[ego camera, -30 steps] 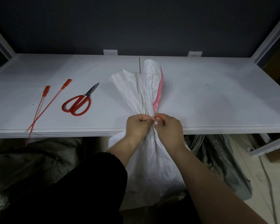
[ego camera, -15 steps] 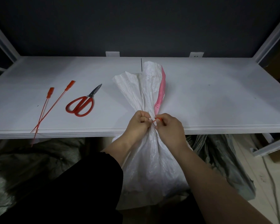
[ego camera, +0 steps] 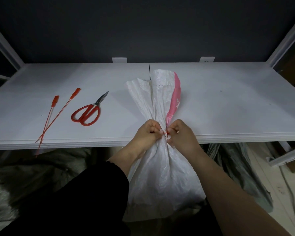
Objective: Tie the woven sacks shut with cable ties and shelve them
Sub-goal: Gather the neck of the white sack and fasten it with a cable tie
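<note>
A white woven sack (ego camera: 162, 181) with a pink stripe stands against the front edge of the white shelf (ego camera: 228, 103). Its gathered top fans out over the shelf board. A red cable tie (ego camera: 166, 133) circles the sack's neck. My left hand (ego camera: 147, 133) grips the neck from the left and pinches the tie. My right hand (ego camera: 181, 133) pinches the other end of the tie from the right. The two hands sit a small gap apart, with the tie between their fingertips.
Two spare red cable ties (ego camera: 58, 114) lie crossed at the left, their tips hanging past the shelf edge. Red-handled scissors (ego camera: 88, 112) lie beside them. Grey-green sacks (ego camera: 242, 174) sit under the shelf on both sides. White shelf posts rise at both ends.
My hands have drawn slightly apart at the sack's neck, showing more of the red tie between them. The view has shifted a little; the sack stays in place.
</note>
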